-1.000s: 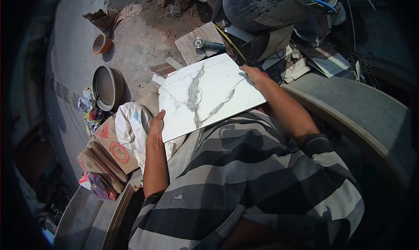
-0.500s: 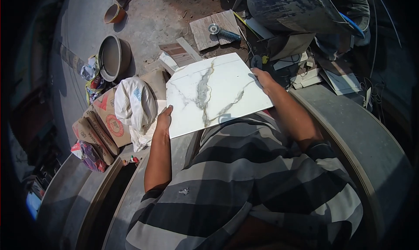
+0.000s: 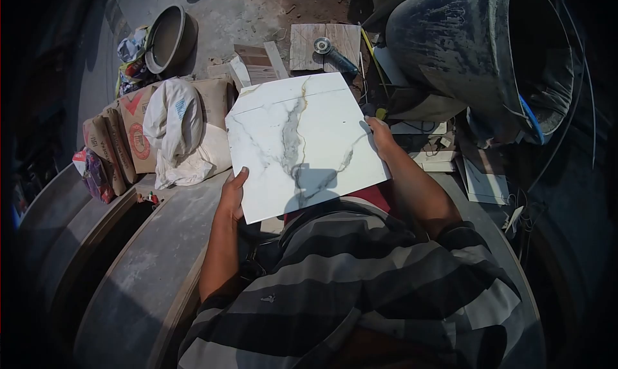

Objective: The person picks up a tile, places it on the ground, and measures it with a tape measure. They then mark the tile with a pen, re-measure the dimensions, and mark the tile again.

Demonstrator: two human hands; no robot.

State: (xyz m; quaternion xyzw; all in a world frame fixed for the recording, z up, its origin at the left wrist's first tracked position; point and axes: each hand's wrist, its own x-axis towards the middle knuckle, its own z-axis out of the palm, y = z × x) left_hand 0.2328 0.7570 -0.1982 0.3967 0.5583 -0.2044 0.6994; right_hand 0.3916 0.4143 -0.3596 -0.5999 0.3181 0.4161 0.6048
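Observation:
A white tile (image 3: 264, 131) with grey and gold marble veins is held in front of my body, its upper left corner cut at a slant. My left hand (image 3: 234, 192) grips its lower left edge, thumb on the face. Along the right edge my right hand (image 3: 381, 136) is closed on the tile. The fingers of both hands are mostly hidden beneath it. A dark shadow falls over the tile's lower middle. Past the far edge, an angle grinder (image 3: 336, 55) lies on wood-patterned tiles (image 3: 308, 40).
Paper cement bags (image 3: 134, 127) and a white sack (image 3: 174, 121) sit at left, with a round basin (image 3: 171, 39) behind them. A large dark barrel (image 3: 450, 40) lies tipped at upper right. Tile offcuts (image 3: 486, 182) are below it. Curved grey ledges (image 3: 151, 259) have dark gaps between them.
The tile, still in both hands, has shifted slightly left and down and tilted more toward my view. The camera view has moved, so the bags and barrel appear in different positions.

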